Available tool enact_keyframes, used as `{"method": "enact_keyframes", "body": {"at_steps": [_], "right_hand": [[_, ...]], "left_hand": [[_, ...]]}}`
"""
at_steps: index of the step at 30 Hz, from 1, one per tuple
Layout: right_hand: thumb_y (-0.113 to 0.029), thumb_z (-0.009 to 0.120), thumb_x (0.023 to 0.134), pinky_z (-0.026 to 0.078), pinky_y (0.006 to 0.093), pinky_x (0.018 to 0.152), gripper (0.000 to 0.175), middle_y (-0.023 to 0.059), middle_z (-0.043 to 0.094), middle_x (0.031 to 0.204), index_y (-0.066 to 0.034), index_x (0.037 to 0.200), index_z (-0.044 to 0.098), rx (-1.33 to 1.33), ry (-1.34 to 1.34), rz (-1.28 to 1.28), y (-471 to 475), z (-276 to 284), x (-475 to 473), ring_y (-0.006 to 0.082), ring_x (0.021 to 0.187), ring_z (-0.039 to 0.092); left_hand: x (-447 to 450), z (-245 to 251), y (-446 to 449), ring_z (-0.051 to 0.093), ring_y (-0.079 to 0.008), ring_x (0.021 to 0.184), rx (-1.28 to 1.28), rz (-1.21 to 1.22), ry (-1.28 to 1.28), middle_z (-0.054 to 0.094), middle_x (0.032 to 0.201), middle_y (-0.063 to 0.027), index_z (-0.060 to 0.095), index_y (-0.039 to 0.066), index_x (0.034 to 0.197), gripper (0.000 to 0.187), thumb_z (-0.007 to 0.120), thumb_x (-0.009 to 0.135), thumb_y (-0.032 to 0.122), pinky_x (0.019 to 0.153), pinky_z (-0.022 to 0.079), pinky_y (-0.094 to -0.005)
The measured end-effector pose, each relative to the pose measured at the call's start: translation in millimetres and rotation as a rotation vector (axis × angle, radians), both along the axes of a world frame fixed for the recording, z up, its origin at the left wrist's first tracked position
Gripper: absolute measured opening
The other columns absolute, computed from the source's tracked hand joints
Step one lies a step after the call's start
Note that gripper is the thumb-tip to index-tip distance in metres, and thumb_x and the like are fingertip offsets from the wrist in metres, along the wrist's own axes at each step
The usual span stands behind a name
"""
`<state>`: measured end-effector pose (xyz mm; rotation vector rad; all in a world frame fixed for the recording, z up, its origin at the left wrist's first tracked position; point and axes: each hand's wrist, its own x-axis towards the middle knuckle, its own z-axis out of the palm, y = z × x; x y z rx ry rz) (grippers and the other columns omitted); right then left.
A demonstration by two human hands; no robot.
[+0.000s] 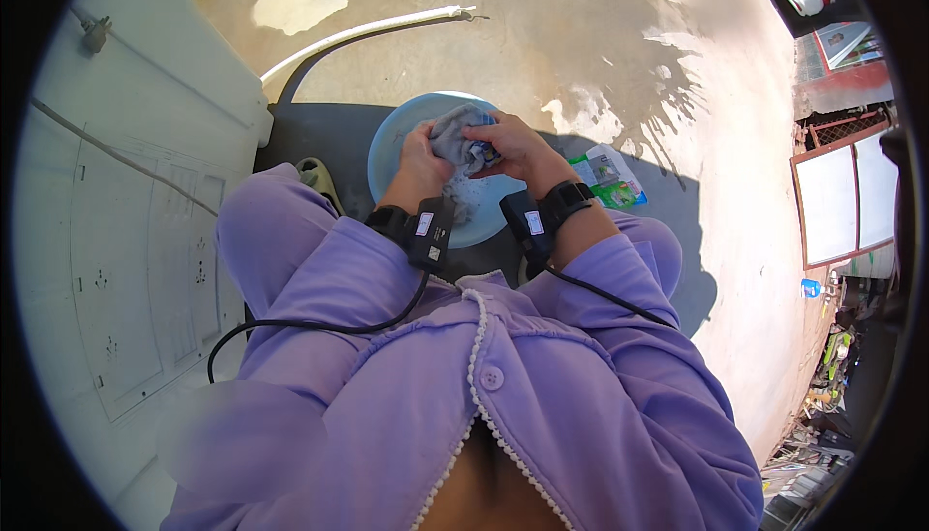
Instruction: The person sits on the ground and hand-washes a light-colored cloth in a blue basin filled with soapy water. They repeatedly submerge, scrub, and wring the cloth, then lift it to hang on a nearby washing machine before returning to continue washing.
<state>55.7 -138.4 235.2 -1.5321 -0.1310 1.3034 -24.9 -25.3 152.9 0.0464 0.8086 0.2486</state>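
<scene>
Both hands grip a wet grey cloth (456, 135) with a blue and yellow patterned part, lifted above a light-blue plastic basin (386, 168). My left hand (423, 159) holds its left side, with the thumb towards me. On the other side, my right hand (517, 145) has its fingers and thumb around the patterned part. Below the hands, sudsy water and another grey piece of cloth (459, 204) show in the basin. The lower part of the basin is partly hidden by my wrists and the black devices strapped to them.
To the right of the basin lies a green and white printed packet (611, 177) on the concrete. A white hose or pipe (363, 36) runs across the ground ahead. At left stands a white appliance (145, 190) with a cord. A slipper (319, 181) shows beside my left knee.
</scene>
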Motion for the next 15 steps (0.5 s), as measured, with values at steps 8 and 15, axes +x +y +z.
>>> {"method": "enact_keyframes", "body": {"at_steps": [8,15], "right_hand": [[-0.016,0.066,0.080,0.050,0.0310,0.060,0.024,0.0082,0.059,0.097,-0.0117,0.103,0.061,0.153,-0.407,0.112,-7,24,-26,0.0186,0.079,0.060],[-0.037,0.062,0.080,0.047,0.0400,0.074,0.029,0.0164,0.060,0.088,-0.0115,0.094,0.064,0.001,-1.055,0.358,14,-26,-56,0.0332,0.082,0.059]], "left_hand": [[-24,18,-18,0.059,-0.0267,0.098,0.020,-0.087,0.008,0.059,0.110,-0.0125,0.052,0.004,0.113,0.043,0.039,0.095,0.040,0.083,0.049,-0.0401],[-22,-47,-8,0.060,-0.0263,0.091,-0.008,-0.276,-0.062,0.061,0.101,-0.0104,0.057,0.011,0.104,0.041,0.036,0.095,0.045,0.082,0.049,-0.0421]]}}
